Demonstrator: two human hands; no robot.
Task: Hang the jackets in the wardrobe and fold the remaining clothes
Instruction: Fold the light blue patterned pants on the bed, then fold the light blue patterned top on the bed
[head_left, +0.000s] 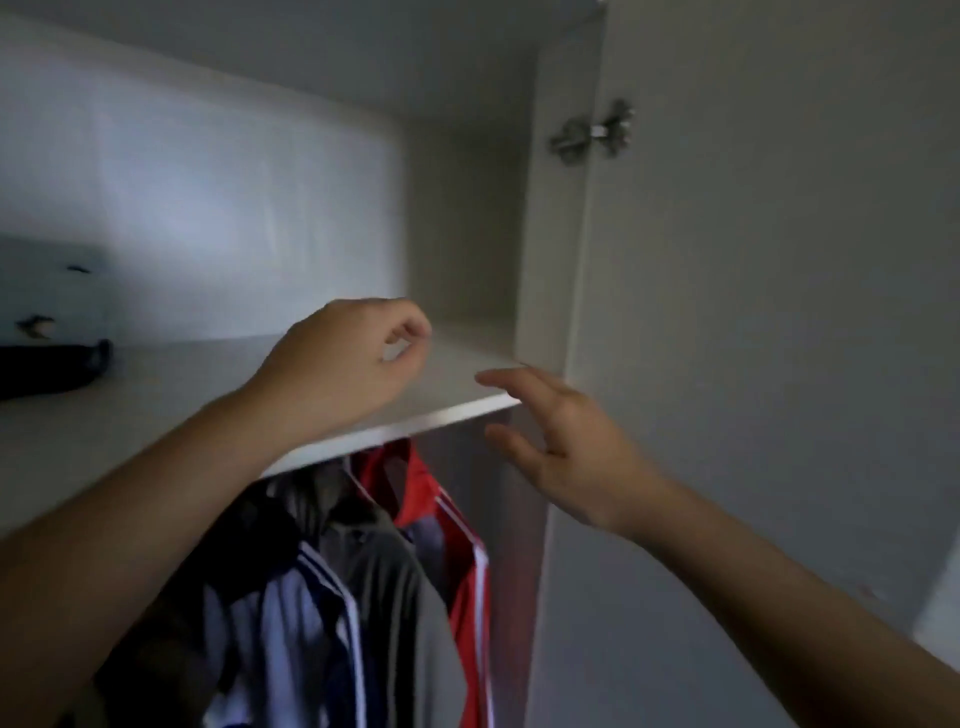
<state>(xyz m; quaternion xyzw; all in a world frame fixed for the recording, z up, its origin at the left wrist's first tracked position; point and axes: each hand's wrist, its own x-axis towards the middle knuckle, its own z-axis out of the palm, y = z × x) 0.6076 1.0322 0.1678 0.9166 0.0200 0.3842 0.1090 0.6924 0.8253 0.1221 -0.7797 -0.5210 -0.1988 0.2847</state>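
Note:
I face an open white wardrobe. Under its shelf (457, 410) hang several garments: a red jacket with white stripes (462, 561) at the right, a grey top (384, 561) beside it, then a white and navy striped jacket (301, 623). My left hand (343, 364) is raised in front of the shelf with its fingers curled loosely and nothing visible in them. My right hand (561, 441) hovers at the shelf's front edge, fingers spread, holding nothing, just above the red jacket. The hanging rail is hidden behind the shelf.
A dark object (47, 369) lies on the shelf at the far left. The wardrobe's right side panel (545, 234) and open door (753, 312) with a metal hinge (592, 132) stand close to my right hand.

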